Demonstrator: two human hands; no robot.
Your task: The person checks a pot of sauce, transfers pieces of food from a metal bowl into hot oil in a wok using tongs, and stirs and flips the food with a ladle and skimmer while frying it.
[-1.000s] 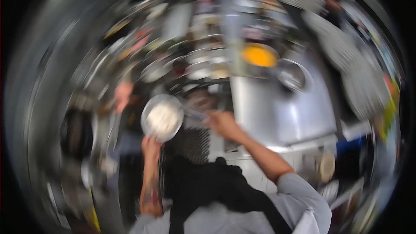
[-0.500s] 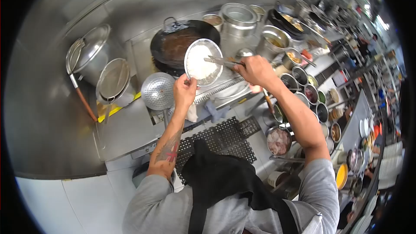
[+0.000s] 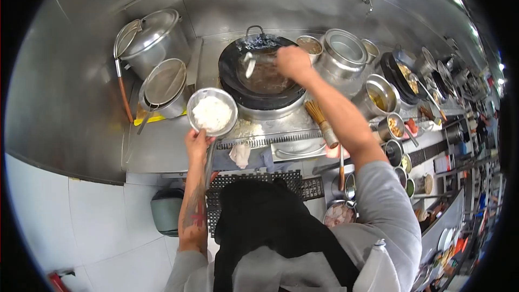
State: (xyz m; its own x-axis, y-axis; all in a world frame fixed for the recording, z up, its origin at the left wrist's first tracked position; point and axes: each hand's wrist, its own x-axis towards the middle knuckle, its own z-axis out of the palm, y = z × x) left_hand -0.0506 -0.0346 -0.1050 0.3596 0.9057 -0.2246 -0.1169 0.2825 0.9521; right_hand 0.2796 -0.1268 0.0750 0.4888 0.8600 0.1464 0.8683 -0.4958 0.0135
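My left hand (image 3: 199, 141) grips the near rim of a metal bowl (image 3: 233, 109) with a white mass (image 3: 212, 113) in it. The bowl is in front of and to the left of a black wok (image 3: 232, 78) containing dark liquid. Over the wok, my right hand (image 3: 293, 62) is closed on tongs, which are blurred. A white piece (image 3: 250, 65) shows at the tongs' end, above the liquid. Whether the tips pinch it is unclear.
A lidded pot (image 3: 157, 35) and a strainer on a pot (image 3: 166, 81) stand at left. Right of the wok are a metal canister (image 3: 344, 48), a bamboo brush (image 3: 323, 124) and a pot of yellowish liquid (image 3: 377, 97). A bin (image 3: 166, 212) is on the floor.
The view has turned from the ingredient containers to the wok. My right hand has moved from the bowl to above the wok, and the bowl now sits apart from it, left of the wok.
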